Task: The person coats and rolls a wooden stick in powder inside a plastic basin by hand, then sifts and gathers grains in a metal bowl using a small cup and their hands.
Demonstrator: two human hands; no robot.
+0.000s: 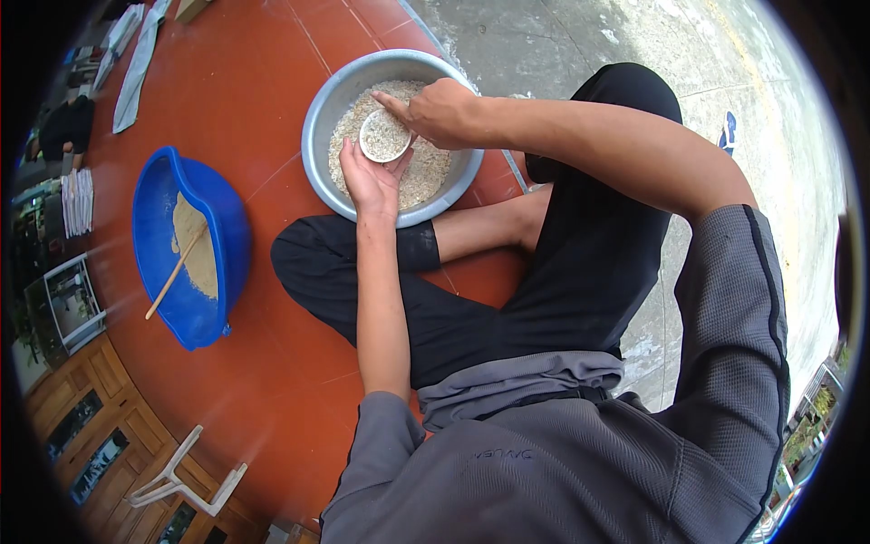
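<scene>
Left hand is wrapped round the small white cup, over the grain in my grey basin. Can't tell if my right hand grips anything. Probably light, stiff, spill-prone; I'd hold its sides, level.

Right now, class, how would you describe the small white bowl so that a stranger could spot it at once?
By the seated person's bent legs, partly over the red tiled floor, is a wide grey basin. Inside, above pale grain, the left hand holds the small white bowl. Its thin white rim and far smaller size set it apart from the basin.
</scene>
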